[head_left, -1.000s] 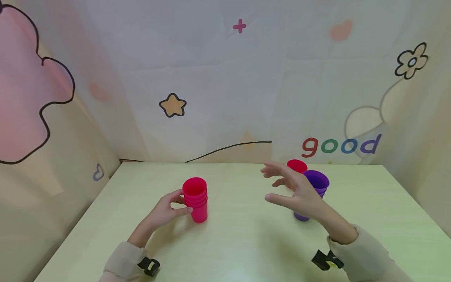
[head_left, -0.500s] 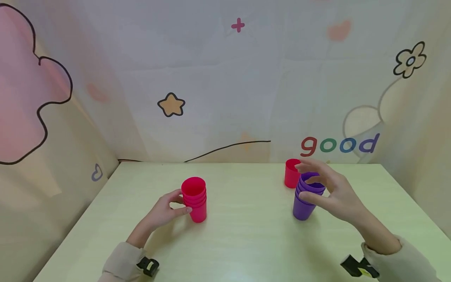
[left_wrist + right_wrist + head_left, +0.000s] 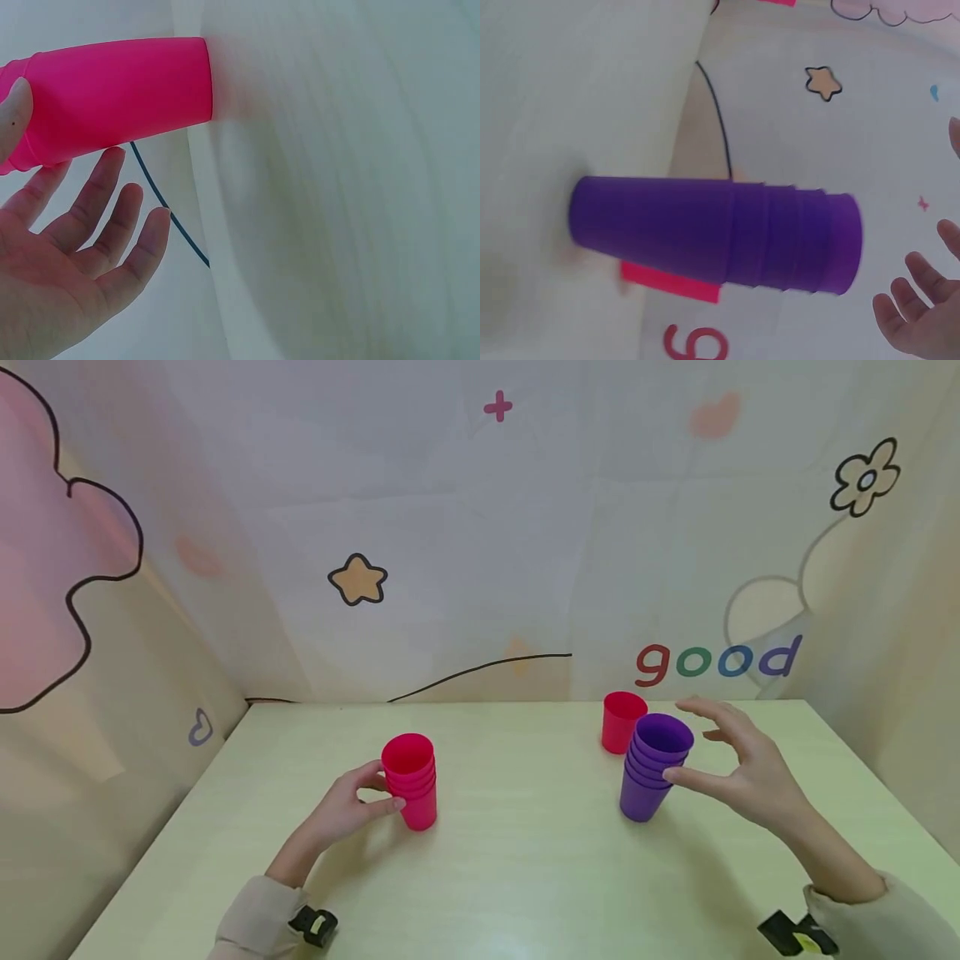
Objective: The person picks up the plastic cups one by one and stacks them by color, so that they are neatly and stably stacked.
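On the left of the table, my left hand (image 3: 351,808) holds a stack of pink plastic cups (image 3: 422,806) near its upper rims, thumb on the near side and fingers behind. The left wrist view shows the thumb against the pink stack (image 3: 127,94), with the other fingers (image 3: 127,225) spread below it. A stack of purple cups (image 3: 642,797) stands upright on the right. My right hand (image 3: 757,777) is just right of it, thumb and fingers spread; the right wrist view shows the hand (image 3: 930,315) apart from the purple cups (image 3: 660,221).
A single red cup (image 3: 620,725) stands behind the purple stack, near the table's back edge. The pale table (image 3: 517,860) meets a printed cloth backdrop (image 3: 465,543) at the back, with cloth on both sides.
My right hand has moved rightward, from in front of the purple and red cups to the right side of the purple stack. The left hand and pink stack have stayed put.
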The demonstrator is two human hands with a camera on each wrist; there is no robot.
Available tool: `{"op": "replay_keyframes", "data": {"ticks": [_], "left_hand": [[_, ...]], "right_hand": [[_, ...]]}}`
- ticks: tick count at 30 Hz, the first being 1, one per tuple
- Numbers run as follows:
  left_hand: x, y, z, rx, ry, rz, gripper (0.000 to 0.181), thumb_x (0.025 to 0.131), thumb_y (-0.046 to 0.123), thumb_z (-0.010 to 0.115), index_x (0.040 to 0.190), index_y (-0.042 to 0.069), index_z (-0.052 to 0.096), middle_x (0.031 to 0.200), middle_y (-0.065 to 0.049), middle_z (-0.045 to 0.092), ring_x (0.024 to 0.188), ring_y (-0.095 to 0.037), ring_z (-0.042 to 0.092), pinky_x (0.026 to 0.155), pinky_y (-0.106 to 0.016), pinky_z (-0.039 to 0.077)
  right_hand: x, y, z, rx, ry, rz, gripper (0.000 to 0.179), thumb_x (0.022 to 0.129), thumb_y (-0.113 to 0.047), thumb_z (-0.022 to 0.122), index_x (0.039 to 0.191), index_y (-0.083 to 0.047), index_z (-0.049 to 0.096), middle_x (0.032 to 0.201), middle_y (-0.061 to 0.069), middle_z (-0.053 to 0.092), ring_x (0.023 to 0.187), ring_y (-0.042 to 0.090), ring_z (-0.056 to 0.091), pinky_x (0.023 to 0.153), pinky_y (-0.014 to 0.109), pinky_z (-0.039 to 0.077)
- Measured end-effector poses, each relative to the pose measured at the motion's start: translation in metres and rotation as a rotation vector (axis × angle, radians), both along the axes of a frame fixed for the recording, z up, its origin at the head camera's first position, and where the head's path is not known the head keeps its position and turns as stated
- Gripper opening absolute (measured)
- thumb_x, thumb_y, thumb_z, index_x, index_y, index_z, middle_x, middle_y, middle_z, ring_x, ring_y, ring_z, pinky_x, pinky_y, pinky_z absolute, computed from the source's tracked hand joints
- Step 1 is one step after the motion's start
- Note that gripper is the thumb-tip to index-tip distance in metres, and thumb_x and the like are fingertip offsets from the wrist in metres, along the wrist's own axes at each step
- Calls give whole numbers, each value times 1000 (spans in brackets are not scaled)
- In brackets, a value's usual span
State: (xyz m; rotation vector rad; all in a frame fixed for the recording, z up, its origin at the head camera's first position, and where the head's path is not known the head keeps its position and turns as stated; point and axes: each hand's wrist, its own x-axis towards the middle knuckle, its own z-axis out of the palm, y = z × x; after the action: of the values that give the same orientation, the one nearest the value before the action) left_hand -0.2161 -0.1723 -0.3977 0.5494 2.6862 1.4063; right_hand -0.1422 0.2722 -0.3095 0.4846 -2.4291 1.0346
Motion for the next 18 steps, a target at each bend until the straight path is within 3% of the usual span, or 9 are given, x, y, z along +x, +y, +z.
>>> {"op": "replay_keyframes", "data": {"ticks": [2,7,9,14,18], "left_hand": [[1,0,0,2,0,4,47,78,21,72,121,11,55,106,-5,60,99,-26,53,75,-41,45],[1,0,0,0,-3,4,47,78,22,72,121,11,54,106,-5,60,100,-26,53,76,-42,45],[0,-1,-1,1,-4,2,48,78,22,72,121,12,54,106,-5,60,100,-26,53,77,-43,45],[1,-1,0,16,3,-10,47,78,21,72,121,11,54,107,-5,60,100,-26,53,77,-43,45],[1,-1,1,20,4,-9,46,79,20,71,121,10,54,106,-6,60,100,-26,53,77,-43,44]], "right_hand": [[-3,4,-5,3,-35,-21,70,69,-12,79,131,-8,45,129,11,46,113,-3,36,80,8,32],[-10,12,-20,-13,-132,-38,72,72,-18,77,134,-9,41,135,12,40,115,27,39,79,14,35],[-14,13,-27,-26,-162,-34,71,74,-18,76,134,-8,39,134,13,39,113,28,39,78,15,37],[-21,14,-41,-71,-207,-40,69,76,-18,74,133,-8,38,128,11,43,109,18,41,76,19,42],[-26,14,-49,-126,-250,-34,69,77,-18,73,133,-7,34,127,13,42,112,32,42,77,26,44]]}}
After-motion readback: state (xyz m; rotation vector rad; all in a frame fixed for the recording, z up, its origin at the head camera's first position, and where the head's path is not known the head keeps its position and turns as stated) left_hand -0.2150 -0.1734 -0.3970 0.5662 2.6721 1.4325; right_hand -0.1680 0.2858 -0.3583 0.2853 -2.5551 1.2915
